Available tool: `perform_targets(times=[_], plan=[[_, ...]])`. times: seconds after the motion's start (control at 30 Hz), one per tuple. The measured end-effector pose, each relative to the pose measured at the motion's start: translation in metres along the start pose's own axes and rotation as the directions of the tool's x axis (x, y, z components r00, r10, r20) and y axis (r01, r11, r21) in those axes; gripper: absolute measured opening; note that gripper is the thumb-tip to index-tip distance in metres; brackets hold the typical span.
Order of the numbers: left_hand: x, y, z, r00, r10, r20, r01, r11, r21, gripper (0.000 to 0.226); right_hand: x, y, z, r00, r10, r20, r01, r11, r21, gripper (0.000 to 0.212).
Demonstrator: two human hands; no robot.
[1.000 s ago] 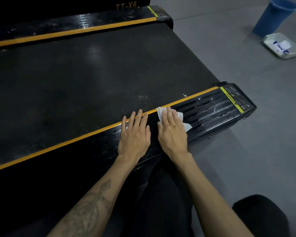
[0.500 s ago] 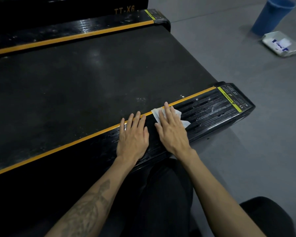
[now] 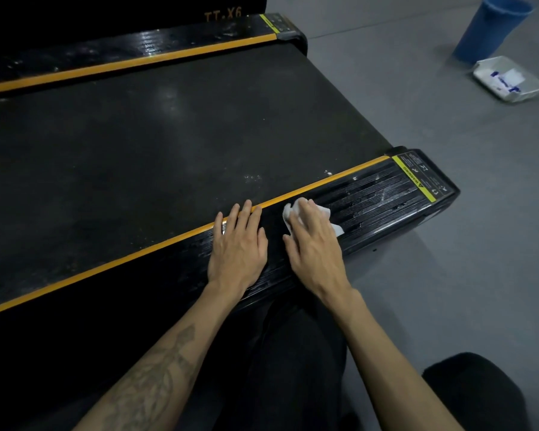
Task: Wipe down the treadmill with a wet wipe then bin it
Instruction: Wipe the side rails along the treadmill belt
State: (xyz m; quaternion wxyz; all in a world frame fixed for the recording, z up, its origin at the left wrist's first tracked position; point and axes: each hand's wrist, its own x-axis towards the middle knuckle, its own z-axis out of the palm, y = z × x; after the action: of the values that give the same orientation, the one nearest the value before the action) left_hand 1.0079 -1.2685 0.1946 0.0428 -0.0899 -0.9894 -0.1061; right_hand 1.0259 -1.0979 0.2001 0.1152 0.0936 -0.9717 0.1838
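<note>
I watched the right hand [image 3: 316, 244] press a limp, light wet wipe [image 3: 322, 212] flat-fingered onto the treadmill's side rail [image 3: 380, 194], left hand [image 3: 238, 244] spread beside it.

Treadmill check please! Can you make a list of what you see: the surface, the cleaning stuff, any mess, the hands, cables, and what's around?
Surface: treadmill belt dark, with white specks; near side rail shows wet streaks.
Job's things: wet wipe flat on the near rail; blue bin upright on the floor; wipes pack beside it.
Clutter: nothing seen.
Hands: right hand presses the wipe flat; left hand rests flat on the rail, holding nothing.
Cables: nothing seen.
Surroundings: grey floor; the person's dark trousers below.
</note>
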Motion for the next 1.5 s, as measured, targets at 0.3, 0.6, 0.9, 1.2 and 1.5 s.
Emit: perform_targets(times=[0.3,0.6,0.9,1.2,1.5], plan=[[0.001,0.001,-0.002,1.0,-0.011,0.0,0.011,1.0,-0.005,0.056,0.006,-0.004,0.015,0.997,0.033,0.075,-0.027,0.996,-0.084,0.062],[0.001,0.001,-0.002,1.0,-0.012,0.007,0.012,1.0,-0.005,0.054,0.011,-0.008,0.014,0.989,0.086,0.123,-0.077,0.995,-0.07,0.07],[0.001,0.001,-0.002,1.0,-0.013,-0.008,0.013,1.0,-0.003,0.054,0.009,-0.004,0.013,0.99,0.097,0.106,-0.084,0.989,-0.125,0.064],[0.001,0.002,-0.001,1.0,-0.003,-0.016,0.003,1.0,-0.018,0.052,0.003,-0.005,0.013,0.986,0.147,0.073,-0.137,0.982,-0.131,0.065],[0.001,0.002,-0.001,1.0,0.0,-0.004,0.0,1.0,-0.026,0.053,0.008,0.004,0.009,0.979,0.199,0.051,-0.189,0.97,-0.155,0.065]])
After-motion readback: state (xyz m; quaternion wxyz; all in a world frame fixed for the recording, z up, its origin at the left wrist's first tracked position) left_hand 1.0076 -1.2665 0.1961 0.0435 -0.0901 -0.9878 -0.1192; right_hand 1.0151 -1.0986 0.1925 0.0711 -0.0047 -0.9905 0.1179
